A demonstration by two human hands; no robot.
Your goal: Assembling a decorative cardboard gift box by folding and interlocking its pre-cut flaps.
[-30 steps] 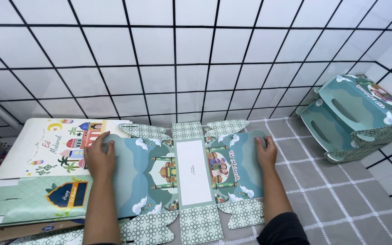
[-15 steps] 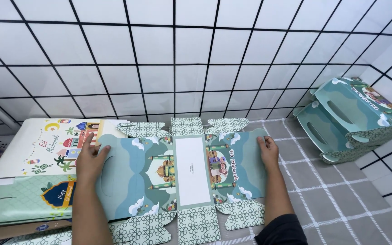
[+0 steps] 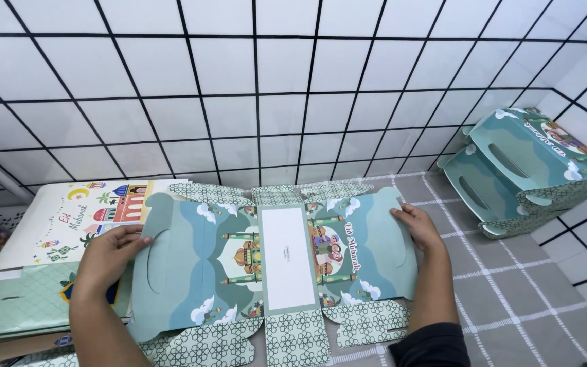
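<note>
Flat cardboard box blank (image 3: 239, 261), printed in green and teal with clouds and small building pictures, lies unfolded on the grey checked table cloth (image 3: 511, 292), near the middle of the scene and close to the tiled wall (image 3: 273, 81). A white rectangle panel (image 3: 287, 258) runs down its centre, and patterned flaps stick out at its far and near edges.

The left hand (image 3: 110, 255) rests on the left edge of the blank, beside the curved handle slot. Its fingers lie close together and point to the right, with the thumb on top; it seems to hold the edge between thumb and fingers, but the underside is hidden, so I cannot say this for sure. The right hand (image 3: 417, 224) is on the right edge of the blank, fingers bent a little and pressed on the card, the fingertips touching the printed surface. A dark sleeve (image 3: 429, 346) covers the right forearm near the bottom of the view.

To the left, partly under the blank, lies a stack of other flat blanks (image 3: 42, 272), the top ones white with colourful drawings and green with a dark blue mark. At the far right, well apart from the hands, folded green boxes (image 3: 524, 170) with handle slots lean on the table by the wall corner. At the far left edge some small colourful things are blurred.
</note>
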